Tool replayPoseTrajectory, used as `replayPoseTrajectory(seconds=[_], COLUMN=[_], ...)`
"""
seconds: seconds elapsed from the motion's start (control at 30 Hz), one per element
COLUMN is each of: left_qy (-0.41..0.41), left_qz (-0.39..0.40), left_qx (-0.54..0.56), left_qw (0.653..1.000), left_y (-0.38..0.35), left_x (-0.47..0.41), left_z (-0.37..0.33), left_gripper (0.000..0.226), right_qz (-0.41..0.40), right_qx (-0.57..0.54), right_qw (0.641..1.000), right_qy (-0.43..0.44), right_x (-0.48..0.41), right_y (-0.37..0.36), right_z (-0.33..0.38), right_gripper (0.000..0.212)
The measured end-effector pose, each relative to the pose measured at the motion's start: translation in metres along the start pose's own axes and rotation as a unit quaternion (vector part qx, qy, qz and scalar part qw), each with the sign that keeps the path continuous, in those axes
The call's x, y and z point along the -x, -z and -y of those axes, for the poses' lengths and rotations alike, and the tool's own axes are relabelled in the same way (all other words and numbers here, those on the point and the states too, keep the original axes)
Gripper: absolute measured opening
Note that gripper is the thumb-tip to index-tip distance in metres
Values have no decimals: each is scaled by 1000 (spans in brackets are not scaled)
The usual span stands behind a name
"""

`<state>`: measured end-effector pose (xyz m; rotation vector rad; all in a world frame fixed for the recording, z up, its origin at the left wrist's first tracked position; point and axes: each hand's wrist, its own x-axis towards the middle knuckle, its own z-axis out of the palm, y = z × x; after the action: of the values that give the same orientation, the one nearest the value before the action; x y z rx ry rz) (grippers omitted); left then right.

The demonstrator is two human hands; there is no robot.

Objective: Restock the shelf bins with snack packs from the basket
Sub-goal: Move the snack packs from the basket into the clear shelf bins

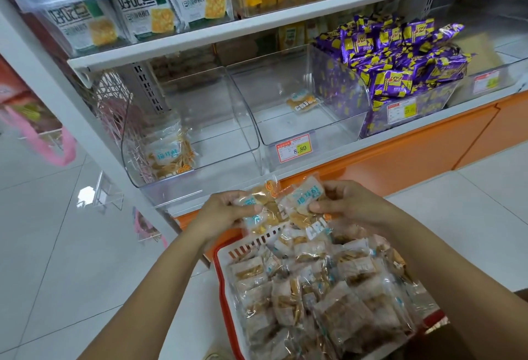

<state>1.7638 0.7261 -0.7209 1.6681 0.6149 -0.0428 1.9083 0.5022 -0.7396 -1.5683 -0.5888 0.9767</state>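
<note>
White floor tiles (pixel 51 259) meet an orange-based shelf (pixel 414 154) holding clear bins (pixel 328 142).

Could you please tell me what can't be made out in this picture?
Head view:
- Basket: near end cut off by the bottom edge.
- Price tag under the purple packs: print blurred, too small.
- Number of snack packs held by left hand and right hand: they overlap.

This is a shop: white shelves (pixel 285 21) hold clear bins (pixel 285 142) of wrapped snacks (pixel 400 56), and price labels (pixel 293 148) are stuck on the bins.
</note>
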Motion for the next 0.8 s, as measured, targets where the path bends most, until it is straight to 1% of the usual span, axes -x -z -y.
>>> replayPoseTrajectory(seconds=[0.07,0.13,0.2,0.23,0.3,0.37,0.43,0.57,0.67,0.73,0.8], left_qy=[-18,-31,-37,-47,-74,-86,-99,-120,-123,-122,-128], left_qz=[-5,-21,-48,-58,-66,-75,-98,-142,-153,-169,-184], left_qx=[-22,-39,-51,-53,-58,-61,-75,-85,-62,-46,-47], left_qw=[1000,999,997,996,993,992,987,979,979,977,973], left_y=[7,14,21,24,25,26,29,37,46,54,64], left_x=[4,7,9,10,13,14,15,18,26,32,35], left_z=[-10,-15,-17,-18,-20,-22,-24,-31,-40,-46,-49], left_gripper=[28,27,41,45,45,43,36,41,47,46,44], right_qz=[11,35,65,78,81,66,64,91,83,89,121], right_qx=[40,84,126,151,202,242,270,232,226,237,276], right_qw=[999,995,987,982,970,960,954,960,965,964,950], right_qy=[24,52,71,81,110,124,118,127,108,77,82], right_x=[-2,-5,-8,-9,-18,-29,-40,-48,-59,-62,-64], right_y=[-4,-10,-21,-29,-43,-57,-69,-89,-99,-102,-108], right_z=[15,34,54,63,75,81,83,85,88,94,103], right_gripper=[43,35,18,15,25,20,24,25,39,47,47])
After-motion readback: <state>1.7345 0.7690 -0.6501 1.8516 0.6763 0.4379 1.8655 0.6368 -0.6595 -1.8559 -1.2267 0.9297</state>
